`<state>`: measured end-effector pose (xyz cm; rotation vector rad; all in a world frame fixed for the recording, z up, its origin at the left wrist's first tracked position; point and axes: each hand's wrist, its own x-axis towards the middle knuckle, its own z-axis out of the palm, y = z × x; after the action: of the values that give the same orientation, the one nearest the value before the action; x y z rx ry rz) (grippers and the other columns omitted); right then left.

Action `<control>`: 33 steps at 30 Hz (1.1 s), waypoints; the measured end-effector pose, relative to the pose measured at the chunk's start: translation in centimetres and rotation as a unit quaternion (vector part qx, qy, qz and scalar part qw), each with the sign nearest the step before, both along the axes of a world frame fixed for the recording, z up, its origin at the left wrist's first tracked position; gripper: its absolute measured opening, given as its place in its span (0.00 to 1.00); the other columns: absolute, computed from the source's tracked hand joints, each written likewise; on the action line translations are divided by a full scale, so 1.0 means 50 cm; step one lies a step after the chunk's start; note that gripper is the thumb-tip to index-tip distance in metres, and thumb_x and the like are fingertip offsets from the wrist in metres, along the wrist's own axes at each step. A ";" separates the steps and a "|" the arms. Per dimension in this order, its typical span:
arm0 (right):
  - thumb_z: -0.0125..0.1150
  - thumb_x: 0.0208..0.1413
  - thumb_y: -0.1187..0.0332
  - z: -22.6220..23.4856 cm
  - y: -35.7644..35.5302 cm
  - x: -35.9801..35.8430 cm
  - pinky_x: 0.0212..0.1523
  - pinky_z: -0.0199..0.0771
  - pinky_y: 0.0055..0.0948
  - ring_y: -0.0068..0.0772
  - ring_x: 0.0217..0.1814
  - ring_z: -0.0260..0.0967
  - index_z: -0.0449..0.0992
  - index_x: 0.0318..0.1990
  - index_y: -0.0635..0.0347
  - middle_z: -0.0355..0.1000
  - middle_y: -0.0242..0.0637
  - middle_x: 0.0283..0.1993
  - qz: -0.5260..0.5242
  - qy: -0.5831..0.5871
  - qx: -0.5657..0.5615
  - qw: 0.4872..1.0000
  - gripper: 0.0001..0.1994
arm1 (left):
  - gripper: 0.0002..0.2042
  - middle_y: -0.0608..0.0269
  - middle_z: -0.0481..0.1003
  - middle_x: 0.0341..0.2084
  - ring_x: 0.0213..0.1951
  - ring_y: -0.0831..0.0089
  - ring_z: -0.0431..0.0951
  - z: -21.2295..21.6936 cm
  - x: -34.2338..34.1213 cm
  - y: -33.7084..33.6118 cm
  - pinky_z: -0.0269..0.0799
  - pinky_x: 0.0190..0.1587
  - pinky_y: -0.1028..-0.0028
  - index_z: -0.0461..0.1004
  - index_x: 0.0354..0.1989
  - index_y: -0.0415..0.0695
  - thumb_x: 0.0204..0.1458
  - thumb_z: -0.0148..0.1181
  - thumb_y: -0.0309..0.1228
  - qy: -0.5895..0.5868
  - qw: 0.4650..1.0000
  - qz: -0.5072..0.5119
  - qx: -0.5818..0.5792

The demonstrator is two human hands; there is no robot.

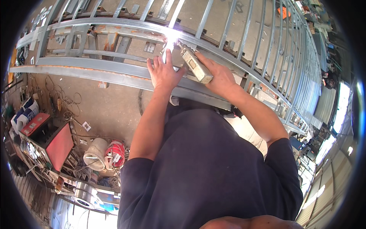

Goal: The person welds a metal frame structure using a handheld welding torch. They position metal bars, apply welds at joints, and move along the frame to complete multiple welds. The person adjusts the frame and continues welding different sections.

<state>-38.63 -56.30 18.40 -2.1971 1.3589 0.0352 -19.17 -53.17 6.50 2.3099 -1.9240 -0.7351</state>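
Across the far side, a steel railing [126, 23] bears a glaring arc [172, 36]; the right hand [222, 79] grips a welding torch [196, 65]; the left hand [164, 76], close by (fingers spread, hold unclear), could burn if the torch slips.

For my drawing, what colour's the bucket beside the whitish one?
The bucket is mostly red; head view.

A blinding white-violet glare [172, 35] washes out detail at the near edge of the barred metal frame [114, 23]. Bright gaps [342, 107] at right overexpose; fisheye distortion curves straight lines toward the dark rim.
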 end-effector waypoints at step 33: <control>0.74 0.46 0.75 0.027 0.070 -0.099 0.54 0.81 0.51 0.61 0.56 0.77 0.55 0.80 0.34 0.76 0.46 0.60 -0.052 0.072 0.031 0.996 0.52 | 0.53 0.43 0.71 0.61 0.72 0.50 0.65 -0.006 -0.003 0.001 0.38 0.80 0.44 0.50 0.83 0.50 0.55 0.60 0.67 -0.037 0.999 -0.018 -0.009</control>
<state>-43.55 -52.82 19.73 -2.1042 1.5280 0.1991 -19.32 -53.10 6.20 2.3294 -1.9992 -0.6397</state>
